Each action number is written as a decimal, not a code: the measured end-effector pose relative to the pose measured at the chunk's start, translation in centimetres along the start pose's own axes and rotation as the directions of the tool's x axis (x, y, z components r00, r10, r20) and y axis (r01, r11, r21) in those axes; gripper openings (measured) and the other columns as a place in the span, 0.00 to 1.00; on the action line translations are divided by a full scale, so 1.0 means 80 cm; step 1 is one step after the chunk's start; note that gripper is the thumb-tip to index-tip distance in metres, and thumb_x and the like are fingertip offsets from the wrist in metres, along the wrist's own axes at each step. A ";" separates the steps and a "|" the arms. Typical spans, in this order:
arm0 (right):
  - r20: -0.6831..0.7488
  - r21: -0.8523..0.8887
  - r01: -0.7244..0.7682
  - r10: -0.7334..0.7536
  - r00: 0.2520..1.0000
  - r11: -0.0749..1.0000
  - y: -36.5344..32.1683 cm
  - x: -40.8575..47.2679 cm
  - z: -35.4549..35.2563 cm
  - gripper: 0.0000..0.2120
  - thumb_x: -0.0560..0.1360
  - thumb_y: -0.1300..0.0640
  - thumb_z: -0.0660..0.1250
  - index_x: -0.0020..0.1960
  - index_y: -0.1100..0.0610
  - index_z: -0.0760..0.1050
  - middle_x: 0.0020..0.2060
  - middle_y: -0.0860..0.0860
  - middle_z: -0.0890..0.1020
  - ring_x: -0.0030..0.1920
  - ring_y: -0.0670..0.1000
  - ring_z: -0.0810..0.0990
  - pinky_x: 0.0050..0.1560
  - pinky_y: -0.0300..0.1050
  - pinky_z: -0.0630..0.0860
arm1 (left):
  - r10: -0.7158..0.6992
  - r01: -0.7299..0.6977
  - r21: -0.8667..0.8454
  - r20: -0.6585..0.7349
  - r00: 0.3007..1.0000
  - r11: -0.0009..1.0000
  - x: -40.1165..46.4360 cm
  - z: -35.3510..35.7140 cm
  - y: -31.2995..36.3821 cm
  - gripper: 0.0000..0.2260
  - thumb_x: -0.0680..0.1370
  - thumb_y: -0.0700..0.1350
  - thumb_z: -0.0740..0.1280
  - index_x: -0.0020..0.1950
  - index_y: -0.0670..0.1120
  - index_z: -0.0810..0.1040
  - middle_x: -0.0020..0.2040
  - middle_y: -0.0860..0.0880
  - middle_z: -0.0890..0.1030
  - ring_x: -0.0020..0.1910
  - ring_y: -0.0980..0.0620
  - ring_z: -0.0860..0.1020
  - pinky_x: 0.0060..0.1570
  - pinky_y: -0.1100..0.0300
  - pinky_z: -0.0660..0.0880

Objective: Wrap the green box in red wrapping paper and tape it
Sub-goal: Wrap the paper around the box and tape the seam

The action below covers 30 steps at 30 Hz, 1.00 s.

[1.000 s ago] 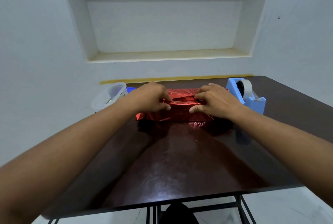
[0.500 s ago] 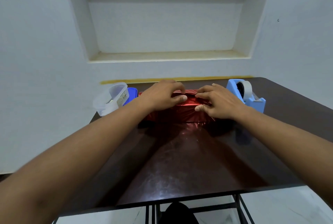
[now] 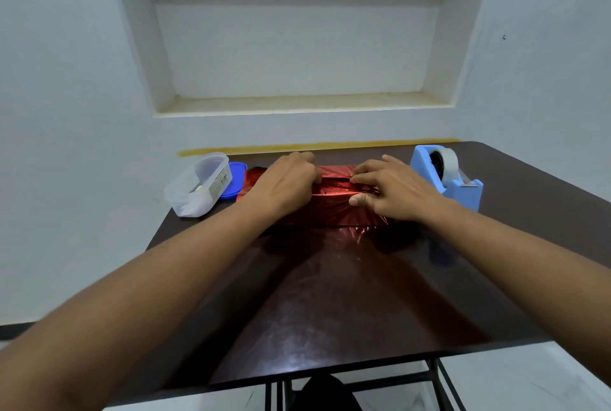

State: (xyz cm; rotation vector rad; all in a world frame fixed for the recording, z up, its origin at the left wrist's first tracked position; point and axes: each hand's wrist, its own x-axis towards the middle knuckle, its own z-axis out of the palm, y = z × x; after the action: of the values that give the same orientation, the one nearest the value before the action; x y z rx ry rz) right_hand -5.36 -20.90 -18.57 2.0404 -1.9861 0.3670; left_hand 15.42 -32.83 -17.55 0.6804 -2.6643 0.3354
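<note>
Shiny red wrapping paper (image 3: pixel 334 209) covers the box at the far middle of the dark table (image 3: pixel 330 295); none of the green box shows. My left hand (image 3: pixel 286 184) lies on the left part of the parcel's top with its fingers curled over the paper. My right hand (image 3: pixel 391 190) holds the right part, its fingertips pinching a paper fold along the top seam and the thumb against the near face. A blue tape dispenser (image 3: pixel 446 179) with a white roll stands just right of my right hand.
A clear plastic container (image 3: pixel 198 184) sits tilted at the far left corner, with a blue lid (image 3: pixel 235 182) beside it. The table's far edge meets a white wall with a recessed niche. Metal table legs show below the near edge.
Both hands have shifted slightly toward the far side along the parcel's top. My left hand's fingers have curled further over the paper, and the fold on top looks tighter.
</note>
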 end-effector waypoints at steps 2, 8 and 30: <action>0.002 -0.007 -0.001 0.001 1.000 1.000 0.000 -0.001 0.000 0.27 0.79 0.37 0.66 0.71 0.53 0.78 0.69 0.47 0.77 0.70 0.48 0.74 0.79 0.52 0.52 | -0.013 0.019 -0.075 0.076 0.997 0.997 -0.001 -0.001 0.002 0.15 0.81 0.42 0.61 0.58 0.44 0.85 0.67 0.44 0.77 0.60 0.42 0.79 0.58 0.48 0.74; -0.008 -0.011 -0.006 0.006 1.000 1.000 -0.001 -0.004 -0.003 0.27 0.78 0.37 0.66 0.69 0.53 0.79 0.69 0.47 0.78 0.70 0.47 0.74 0.80 0.52 0.50 | 0.053 -0.046 -0.036 0.240 0.969 0.998 -0.005 -0.012 -0.009 0.24 0.82 0.63 0.61 0.66 0.47 0.81 0.70 0.48 0.78 0.69 0.47 0.74 0.65 0.44 0.71; -0.062 0.205 -0.013 0.026 0.998 0.979 0.025 -0.044 0.003 0.28 0.79 0.48 0.71 0.76 0.52 0.71 0.63 0.45 0.83 0.67 0.50 0.79 0.78 0.60 0.60 | -0.055 0.035 -0.235 -0.079 0.995 0.971 -0.049 0.012 -0.010 0.17 0.81 0.46 0.72 0.69 0.46 0.82 0.61 0.47 0.86 0.63 0.44 0.82 0.60 0.55 0.75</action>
State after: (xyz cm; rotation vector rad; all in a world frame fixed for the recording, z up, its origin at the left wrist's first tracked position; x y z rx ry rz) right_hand -7.47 -17.78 -20.03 2.1001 -2.0040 0.6575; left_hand 18.70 -32.17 -19.86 0.6365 -2.5483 0.0361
